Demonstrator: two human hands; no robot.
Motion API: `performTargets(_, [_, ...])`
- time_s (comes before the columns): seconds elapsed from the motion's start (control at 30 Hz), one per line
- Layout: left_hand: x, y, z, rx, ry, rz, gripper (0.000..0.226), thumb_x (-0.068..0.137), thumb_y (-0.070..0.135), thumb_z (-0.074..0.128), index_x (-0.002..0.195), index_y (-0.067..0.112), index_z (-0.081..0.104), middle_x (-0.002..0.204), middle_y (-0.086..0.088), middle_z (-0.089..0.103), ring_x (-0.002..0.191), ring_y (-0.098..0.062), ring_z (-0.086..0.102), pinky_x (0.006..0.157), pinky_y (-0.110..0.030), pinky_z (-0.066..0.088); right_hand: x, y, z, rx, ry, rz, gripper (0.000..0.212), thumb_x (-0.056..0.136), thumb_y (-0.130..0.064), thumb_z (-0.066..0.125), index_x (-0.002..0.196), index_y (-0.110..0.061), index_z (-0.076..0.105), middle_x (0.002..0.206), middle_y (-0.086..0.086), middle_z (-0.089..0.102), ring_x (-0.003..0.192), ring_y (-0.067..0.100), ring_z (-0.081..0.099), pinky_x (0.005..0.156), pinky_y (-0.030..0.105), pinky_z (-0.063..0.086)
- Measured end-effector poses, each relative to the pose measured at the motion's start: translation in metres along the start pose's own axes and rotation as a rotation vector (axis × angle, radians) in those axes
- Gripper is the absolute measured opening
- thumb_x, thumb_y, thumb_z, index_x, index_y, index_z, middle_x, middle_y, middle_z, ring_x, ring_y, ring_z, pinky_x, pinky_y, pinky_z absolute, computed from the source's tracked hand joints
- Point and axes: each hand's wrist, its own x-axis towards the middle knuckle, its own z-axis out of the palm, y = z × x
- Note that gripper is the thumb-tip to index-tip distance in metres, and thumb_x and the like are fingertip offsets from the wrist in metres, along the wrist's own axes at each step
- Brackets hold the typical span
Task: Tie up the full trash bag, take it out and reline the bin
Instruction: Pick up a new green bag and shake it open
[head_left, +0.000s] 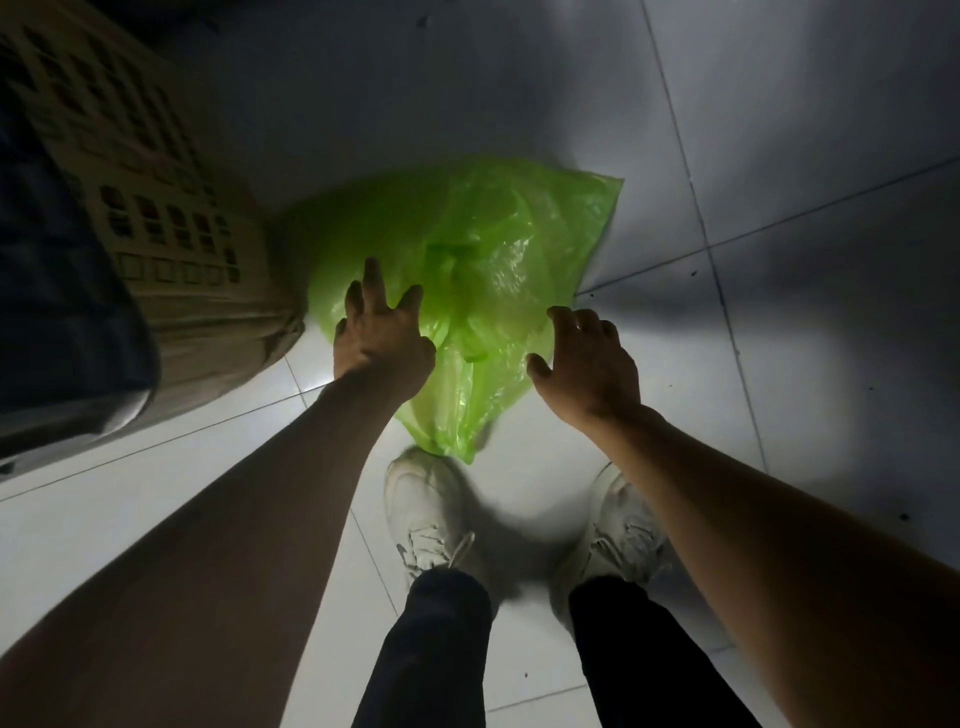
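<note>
Down on the pale tiled floor (779, 130), a green trash bag (483, 249) lies crumpled, with a beige slotted bin (171, 234) just beside it on its left, dark cloth draped over the bin's near side. Two white sneakers (423, 514) stand just below the bag. Its long axis runs from a narrow tip at the left shoe out to a broad far corner. Both hands are spread open over the bag's near half, left hand (382, 338) and right hand (589, 364), gripping nothing; whether they touch it is unclear.
</note>
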Motion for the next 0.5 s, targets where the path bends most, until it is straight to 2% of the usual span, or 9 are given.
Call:
performTargets(0.03, [0.006,0.000,0.003,-0.005,-0.006,-0.021,0.064,0.089,0.024,0.058,0.147,0.023,0.032,0.163,-0.013,-0.001,0.145,-0.038,0.014,0.106,-0.049,0.036,0.003,0.001,0.003,0.009,-0.001,0.002,0.056,0.092,-0.038,0.053,0.141,-0.017,0.037,0.140,0.012,0.046,0.125,0.033,0.043,0.087,0.042,0.046])
performTargets(0.1, [0.013,0.000,0.007,-0.006,0.015,-0.037,0.059,0.088,0.019,0.058,0.142,0.011,0.036,0.156,-0.017,0.022,0.138,-0.039,0.028,0.102,-0.048,0.039,0.005,0.002,0.009,0.028,-0.002,-0.003,0.056,0.092,-0.036,0.054,0.142,-0.017,0.037,0.140,0.012,0.046,0.125,0.033,0.043,0.086,0.042,0.046])
performTargets(0.17, [0.014,0.001,0.010,-0.017,0.088,-0.007,0.044,0.085,0.009,0.057,0.128,0.004,0.048,0.133,-0.020,0.049,0.121,-0.041,0.047,0.094,-0.046,0.044,0.003,0.003,0.011,0.041,-0.001,-0.009,0.055,0.092,-0.035,0.053,0.142,-0.017,0.038,0.140,0.012,0.046,0.125,0.033,0.043,0.087,0.043,0.047])
performTargets(0.2, [0.012,0.002,0.010,-0.032,0.121,0.015,0.038,0.084,0.006,0.055,0.122,0.004,0.053,0.122,-0.020,0.055,0.112,-0.041,0.053,0.088,-0.045,0.046,0.000,0.003,0.010,0.045,-0.004,-0.009,0.055,0.093,-0.035,0.053,0.142,-0.017,0.038,0.140,0.012,0.046,0.125,0.033,0.043,0.087,0.043,0.047])
performTargets(0.3, [-0.002,0.005,0.004,-0.125,0.178,0.094,0.034,0.084,0.001,0.053,0.115,0.010,0.064,0.110,-0.018,0.064,0.096,-0.043,0.062,0.078,-0.043,0.048,-0.014,0.001,0.005,0.060,-0.013,-0.009,0.053,0.093,-0.034,0.053,0.141,-0.017,0.039,0.138,0.012,0.047,0.124,0.033,0.044,0.086,0.043,0.047])
performTargets(0.5, [-0.046,0.016,-0.028,-0.232,0.210,0.225,0.029,0.087,-0.004,0.055,0.107,0.011,0.069,0.106,-0.017,0.064,0.086,-0.044,0.064,0.076,-0.045,0.054,-0.060,-0.004,-0.027,0.074,-0.018,-0.017,0.050,0.092,-0.033,0.054,0.138,-0.017,0.042,0.132,0.012,0.050,0.119,0.033,0.048,0.083,0.043,0.049])
